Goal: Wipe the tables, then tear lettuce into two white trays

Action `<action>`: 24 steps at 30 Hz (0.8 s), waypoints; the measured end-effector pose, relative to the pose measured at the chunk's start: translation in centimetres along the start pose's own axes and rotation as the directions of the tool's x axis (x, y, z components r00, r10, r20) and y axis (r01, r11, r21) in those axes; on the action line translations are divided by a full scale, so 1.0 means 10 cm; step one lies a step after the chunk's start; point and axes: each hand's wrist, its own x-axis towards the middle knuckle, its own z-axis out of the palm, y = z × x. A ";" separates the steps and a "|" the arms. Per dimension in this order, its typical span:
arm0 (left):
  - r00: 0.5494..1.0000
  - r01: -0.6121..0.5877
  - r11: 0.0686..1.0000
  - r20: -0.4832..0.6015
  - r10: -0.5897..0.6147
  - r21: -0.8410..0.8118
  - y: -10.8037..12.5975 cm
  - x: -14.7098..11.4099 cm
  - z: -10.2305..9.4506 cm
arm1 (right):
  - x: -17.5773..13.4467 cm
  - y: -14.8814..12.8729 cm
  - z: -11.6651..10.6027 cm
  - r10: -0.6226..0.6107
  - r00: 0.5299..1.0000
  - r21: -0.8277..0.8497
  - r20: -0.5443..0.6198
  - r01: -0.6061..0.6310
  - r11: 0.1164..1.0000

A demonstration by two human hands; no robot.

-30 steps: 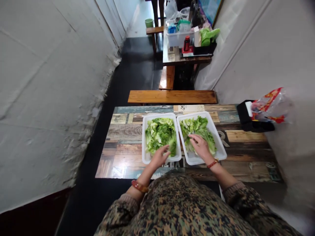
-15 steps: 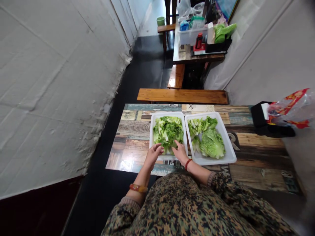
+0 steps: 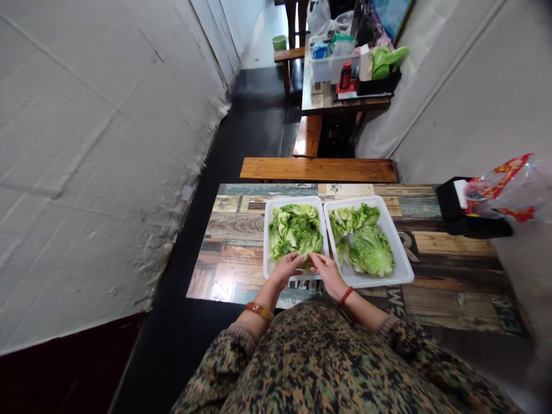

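Note:
Both my hands are over the near edge of the left white tray [image 3: 266, 230], which is full of torn green lettuce leaves [image 3: 293, 227]. A lettuce leaf [image 3: 311, 246] lies between them, its pale base towards me. My left hand [image 3: 286, 270] has its fingers closed at the left of that base. From the other side my right hand [image 3: 326, 272] pinches it with thumb and fingers. Close by on the right stands a second white tray [image 3: 403, 267] with a bunch of lettuce [image 3: 371, 250] and some loose leaves [image 3: 353, 217].
Under the trays is a wood-patterned table [image 3: 233, 247]. At its right end a black holder [image 3: 452, 207] carries a clear and red plastic bag [image 3: 509, 190]. Beyond are a wooden bench [image 3: 319, 168] and another table [image 3: 319, 103] with a bin, a red bottle and bags.
My hands have come closer together and nearer to me, and both have closed on a lettuce leaf at the tray's near side. The fingers were more spread before.

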 end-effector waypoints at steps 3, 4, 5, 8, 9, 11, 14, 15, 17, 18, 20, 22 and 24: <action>0.999 -0.042 0.999 -0.013 0.042 -0.023 0.05 0.01 0.02 | 0.03 -0.15 -0.02 0.021 0.996 0.018 0.088 -0.023 1.000; 0.998 -0.064 0.997 -0.030 0.062 -0.049 0.08 -0.01 -0.02 | 0.04 -0.22 -0.05 0.020 0.996 0.031 0.088 -0.023 0.999; 0.996 -0.086 0.992 -0.043 0.082 -0.087 0.12 -0.03 -0.08 | 0.06 -0.29 -0.07 0.013 0.997 0.042 0.072 -0.016 0.999; 0.977 -0.203 0.961 -0.102 0.187 -0.185 0.25 -0.12 -0.29 | 0.07 -0.47 -0.10 -0.025 0.999 0.034 0.043 0.024 0.999; 0.961 -0.261 0.951 -0.139 0.240 -0.166 0.29 -0.15 -0.34 | 0.07 -0.50 -0.06 -0.029 0.997 0.015 0.068 0.028 1.000; 0.911 -0.372 0.928 -0.192 0.366 0.008 0.34 -0.19 -0.38 | 0.07 -0.52 0.08 -0.025 0.988 -0.024 0.152 0.029 0.999; 0.830 -0.475 0.802 -0.120 0.545 0.363 0.31 -0.24 -0.30 | 0.08 -0.41 0.36 -0.048 0.981 -0.031 0.190 0.055 0.998; 0.815 -0.494 0.753 -0.070 0.575 0.433 0.28 -0.25 -0.28 | 0.09 -0.36 0.43 -0.061 0.984 -0.021 0.169 0.066 0.998; 0.823 -0.504 0.727 0.003 0.569 0.466 0.21 -0.27 -0.26 | 0.13 -0.27 0.50 -0.067 0.990 -0.009 0.122 0.069 0.998; 0.845 -0.483 0.763 -0.001 0.535 0.430 0.18 -0.28 -0.28 | 0.15 -0.24 0.50 -0.062 0.993 -0.018 0.098 0.064 0.998; 0.904 -0.379 0.879 -0.086 0.418 0.289 0.13 -0.29 -0.34 | 0.17 -0.19 0.46 -0.065 0.996 -0.083 0.062 0.070 0.994; 0.950 -0.256 0.960 -0.152 0.271 0.109 0.11 -0.28 -0.40 | 0.16 -0.17 0.44 -0.090 0.991 -0.169 0.099 0.106 0.980; 0.982 -0.167 0.984 -0.101 0.161 -0.054 0.09 -0.25 -0.43 | 0.14 -0.15 0.47 -0.101 0.966 -0.235 0.239 0.158 0.959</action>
